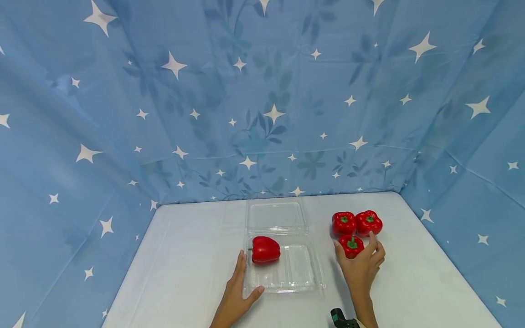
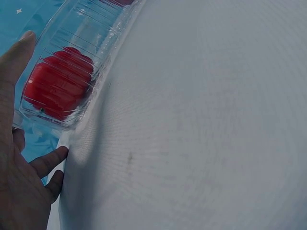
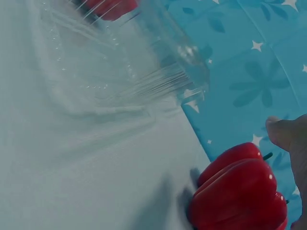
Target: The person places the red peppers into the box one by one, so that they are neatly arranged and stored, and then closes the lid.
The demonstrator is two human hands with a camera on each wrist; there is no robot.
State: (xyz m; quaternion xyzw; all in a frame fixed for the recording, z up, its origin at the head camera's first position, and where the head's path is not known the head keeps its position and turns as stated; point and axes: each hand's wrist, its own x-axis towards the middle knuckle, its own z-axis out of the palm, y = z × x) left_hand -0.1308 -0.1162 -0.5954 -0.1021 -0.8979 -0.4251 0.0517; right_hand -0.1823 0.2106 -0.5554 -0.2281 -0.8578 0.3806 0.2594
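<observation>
A clear plastic clamshell box [image 1: 301, 269] lies with its lid [image 1: 275, 216] folded back. One red bell pepper [image 1: 265, 250] rests on its side in the left of the base. My left hand [image 1: 235, 291] is at the box's near left corner, fingers straight and thumb spread; the left wrist view shows the pepper [image 2: 60, 84] through the plastic. On the right, my right hand [image 1: 362, 266] reaches around the nearest red bell pepper [image 1: 351, 246], thumb on one side and fingers on the other. In the right wrist view, the thumb [image 3: 283, 134] stands apart from the peppers [image 3: 235, 191].
Two more red bell peppers, one on the left [image 1: 343, 223] and one on the right [image 1: 368, 223], sit upright just behind the nearest one. A white-covered table [image 1: 184, 264] bears everything. Blue star-patterned cloth [image 1: 254, 114] stands behind it and at both sides.
</observation>
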